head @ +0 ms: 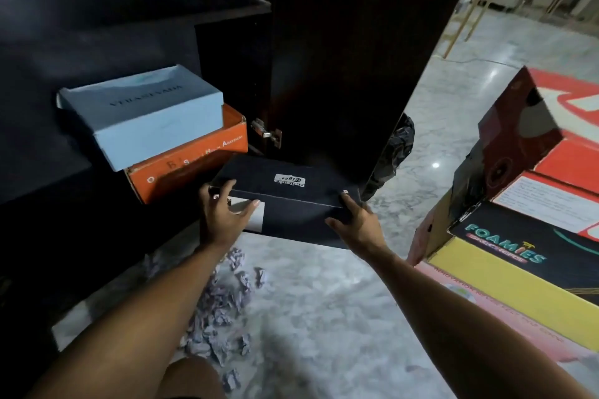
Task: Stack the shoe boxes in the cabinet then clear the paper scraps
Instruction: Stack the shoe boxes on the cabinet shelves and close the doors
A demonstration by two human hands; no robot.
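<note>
**A:** How many things do you see, biggest first?

**B:** One big dark cabinet [136, 26] with its door [340, 58] swung open. On the right is one tall pile of boxes [518, 236]. I can count about five in it, but some are cut off at the edge. Then three shoe boxes near the cabinet: one light blue box [142, 113], one orange box [188, 159] and one black box [285, 201]. And lots of little paper scraps [220, 301], too many to count.

**A:** What does the black box look like?

**B:** It is long and flat and dark, with its lid on. There is a small white label on top and a white sticker on the near side.

**A:** Where is it?

**B:** Up off the floor, right in front of the open cabinet, just beside the orange box. The blue box sits on top of the orange one, turned a bit crooked, and both are on the low shelf.

**A:** And the hands?

**B:** The left hand [223, 214] grips the left end, fingers over the top and thumb on the front. The right hand [353, 220] holds the right corner.

**A:** Is there room to move?

**B:** The door stands close behind the black box on the right. Above the blue box the shelf space is open. The scraps lie on the marble floor [324, 301] under the arms.
</note>
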